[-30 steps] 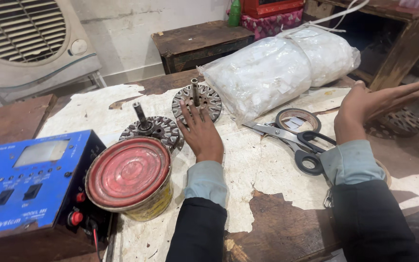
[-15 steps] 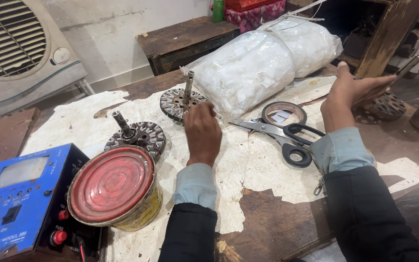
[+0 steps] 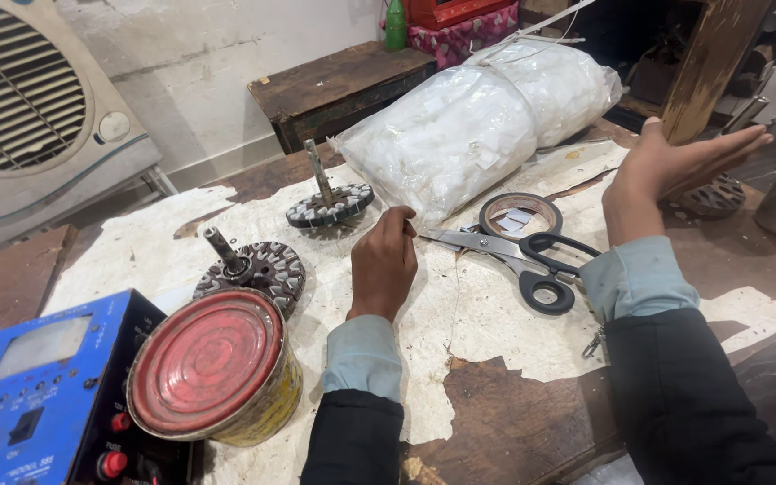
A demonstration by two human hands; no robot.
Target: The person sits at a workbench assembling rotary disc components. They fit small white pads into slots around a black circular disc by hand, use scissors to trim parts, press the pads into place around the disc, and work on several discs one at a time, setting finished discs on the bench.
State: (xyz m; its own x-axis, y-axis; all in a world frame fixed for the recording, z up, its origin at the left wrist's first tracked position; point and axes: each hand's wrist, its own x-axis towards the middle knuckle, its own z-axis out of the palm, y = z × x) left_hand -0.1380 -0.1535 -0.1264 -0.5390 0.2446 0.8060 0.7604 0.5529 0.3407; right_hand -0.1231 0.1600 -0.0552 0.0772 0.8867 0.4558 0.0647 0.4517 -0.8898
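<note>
My left hand (image 3: 385,260) rests knuckles-up on the paper-covered table, fingers curled loosely, holding nothing. It lies just right of two round slotted metal stators with upright shafts: the far stator (image 3: 329,206) and the near stator (image 3: 253,268). My right hand (image 3: 675,168) is raised above the table with the palm up and fingers spread, empty. Black-handled scissors (image 3: 514,256) lie between the two hands. A roll of tape (image 3: 520,214) sits just behind the scissors.
A large clear plastic bag of white material (image 3: 478,126) lies behind the hands. A tin with a red lid (image 3: 213,368) and a blue electrical box (image 3: 33,395) stand at the near left. An air cooler (image 3: 29,99) and a wooden bench (image 3: 339,85) are behind.
My left hand has drawn back from the far stator and now rests on the table. My right hand has stayed raised with its palm up. The view has shifted.
</note>
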